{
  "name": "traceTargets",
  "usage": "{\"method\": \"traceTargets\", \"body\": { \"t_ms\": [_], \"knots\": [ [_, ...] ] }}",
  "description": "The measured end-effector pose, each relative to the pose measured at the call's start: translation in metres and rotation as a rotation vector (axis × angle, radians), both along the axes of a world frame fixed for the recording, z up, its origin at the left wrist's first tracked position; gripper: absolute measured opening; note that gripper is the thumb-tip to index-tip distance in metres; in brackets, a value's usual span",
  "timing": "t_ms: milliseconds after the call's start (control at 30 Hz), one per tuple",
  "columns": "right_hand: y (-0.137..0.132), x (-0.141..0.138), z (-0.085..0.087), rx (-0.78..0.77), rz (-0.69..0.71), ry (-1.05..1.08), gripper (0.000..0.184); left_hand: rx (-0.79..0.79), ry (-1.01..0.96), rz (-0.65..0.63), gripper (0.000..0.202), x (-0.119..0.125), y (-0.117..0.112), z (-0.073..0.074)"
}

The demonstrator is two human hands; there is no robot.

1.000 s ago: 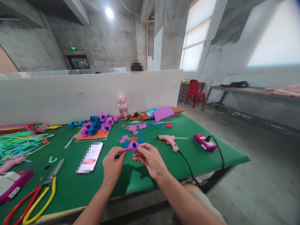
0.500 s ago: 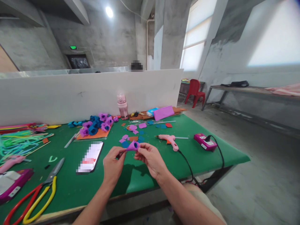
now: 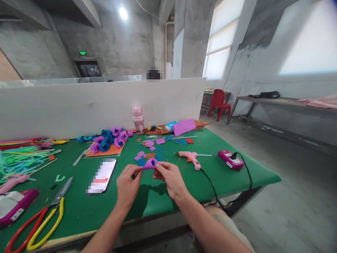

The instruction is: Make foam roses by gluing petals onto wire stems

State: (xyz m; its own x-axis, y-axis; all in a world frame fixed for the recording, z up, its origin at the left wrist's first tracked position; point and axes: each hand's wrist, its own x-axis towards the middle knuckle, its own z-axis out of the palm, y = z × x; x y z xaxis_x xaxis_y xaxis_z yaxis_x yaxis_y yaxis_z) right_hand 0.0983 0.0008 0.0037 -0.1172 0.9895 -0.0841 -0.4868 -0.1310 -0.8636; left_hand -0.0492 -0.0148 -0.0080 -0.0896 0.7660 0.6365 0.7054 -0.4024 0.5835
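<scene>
A small purple paper flower with a dark blue centre is held up between my two hands, above the green table. My left hand pinches its narrow end. On the other side, the fingertips of my right hand grip the edge of its wide, open end. Cut purple petals and blue pieces lie on the table just behind it. A pink glue gun rests to the right of my right hand, with a clear glue stick in its back.
Finished purple and blue flowers sit on an orange sheet. Scissors, a phone and pipe cleaners lie left. A purple power socket box stands right; a pink bottle is by the white partition.
Both hands stay almost in place on the flower. My right fingers have shifted slightly at its rim, and its opening has turned a little. The rest looks the same.
</scene>
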Motion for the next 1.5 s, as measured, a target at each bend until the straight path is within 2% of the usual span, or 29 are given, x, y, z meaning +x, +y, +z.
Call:
{"method": "traceTargets", "body": {
  "t_ms": [200, 533, 733, 967, 1333, 1500],
  "knots": [
    [-0.0025, 0.0008, 0.0028, -0.015, 0.011, -0.019, 0.031, -0.048, -0.032, -0.005, 0.014, -0.0006, 0.0010, 0.0000],
    [-0.0050, 0.0035, 0.0055, -0.124, 0.094, 0.144, 0.028, -0.183, -0.127, 0.014, 0.013, 0.0033, 0.0021, 0.0003],
    [-0.0068, 0.0050, 0.0072, -0.160, 0.117, 0.163, 0.029, -0.117, -0.109, 0.025, 0.014, 0.0047, 0.0003, 0.0024],
    [-0.0079, 0.0038, 0.0083, -0.123, 0.131, 0.092, 0.025, -0.037, -0.011, 0.014, 0.013, 0.0023, -0.0012, 0.0033],
    [-0.0067, 0.0046, 0.0060, -0.146, 0.149, 0.194, 0.025, -0.027, 0.013, 0.027, 0.014, 0.0039, -0.0018, 0.0013],
    [-0.0056, 0.0036, 0.0042, -0.117, 0.113, 0.194, 0.028, -0.024, 0.004, 0.051, 0.014, 0.0044, -0.0015, 0.0019]
  ]
}}
